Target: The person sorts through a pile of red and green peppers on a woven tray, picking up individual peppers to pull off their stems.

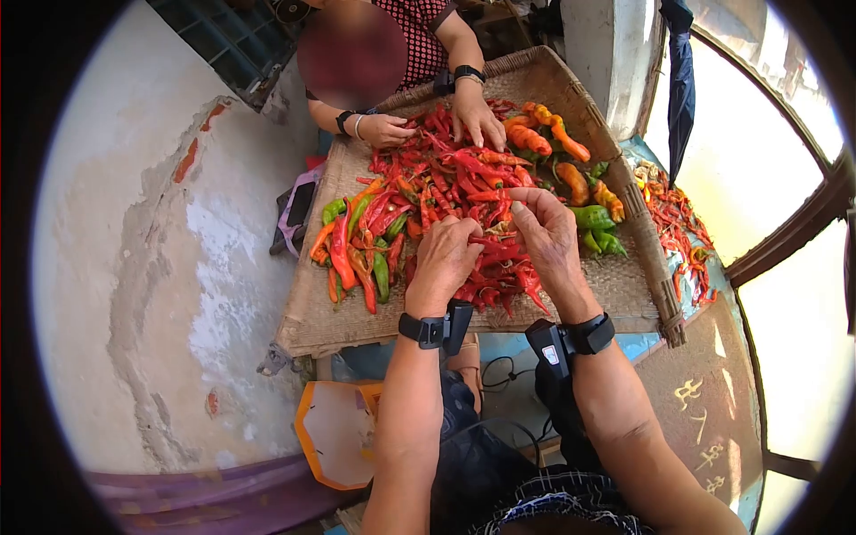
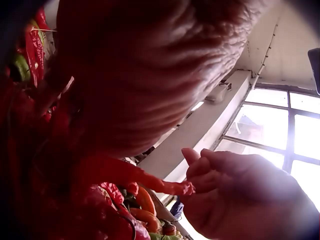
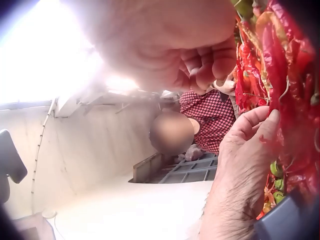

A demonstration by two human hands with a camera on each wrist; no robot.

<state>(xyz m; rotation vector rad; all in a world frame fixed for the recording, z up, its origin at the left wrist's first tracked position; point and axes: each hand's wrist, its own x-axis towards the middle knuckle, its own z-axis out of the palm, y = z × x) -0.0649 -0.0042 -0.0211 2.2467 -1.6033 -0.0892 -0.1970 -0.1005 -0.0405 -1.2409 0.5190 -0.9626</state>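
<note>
My left hand (image 1: 443, 259) pinches a red chili pepper (image 2: 155, 182) between thumb and forefinger, over the front of a heap of red chili peppers (image 1: 468, 169). Its pale, crumpled end points at my right hand (image 1: 555, 241) and overlaps those fingers in the left wrist view. The right hand's fingers are bent, with thumb and forefinger tips close together; I cannot tell whether they pinch anything. A woven tray (image 1: 348, 328) bears the heap. Across it, another person's hands (image 1: 477, 118) rest among the red peppers.
Red and green peppers (image 1: 361, 241) lie at the tray's left, orange ones (image 1: 526, 138) and green ones (image 1: 606, 230) at its right. More red peppers (image 1: 682, 232) are spread beyond the right rim. An orange-rimmed container (image 1: 339, 432) stands below. A folded umbrella (image 1: 679, 98) hangs at the right.
</note>
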